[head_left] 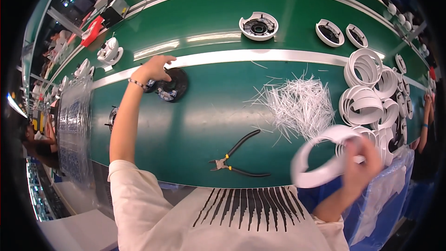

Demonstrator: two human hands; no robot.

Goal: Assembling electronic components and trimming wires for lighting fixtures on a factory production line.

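A: Near edge, R side: what's in the grip?

B: The R hand (361,162), blurred, pinches a white ring (320,178) btwn thumb and fingers at its R side. Ring is held up over the bench's (200,130) near edge, tilted, its opening facing the camera.

A: And next to it?

B: Pliers (221,162) lie to the L of it, handles spread wide, untouched. Beyond, a loose heap of white strips (302,107); at R, a stack (377,111) of more white rings, some nested.

A: L hand?

B: The L hand (153,69), arm reaching fwd, a beaded bracelet at the wrist, is curved over a black disc (179,83) w/ circuit bds, near the bench's far side. Fingers partly bent; can't tell if they pinch it or just hover.

A: Farther back?

B: A pale rail (232,56), then the green belt (195,18) w/ white housings (259,37), black parts inside.
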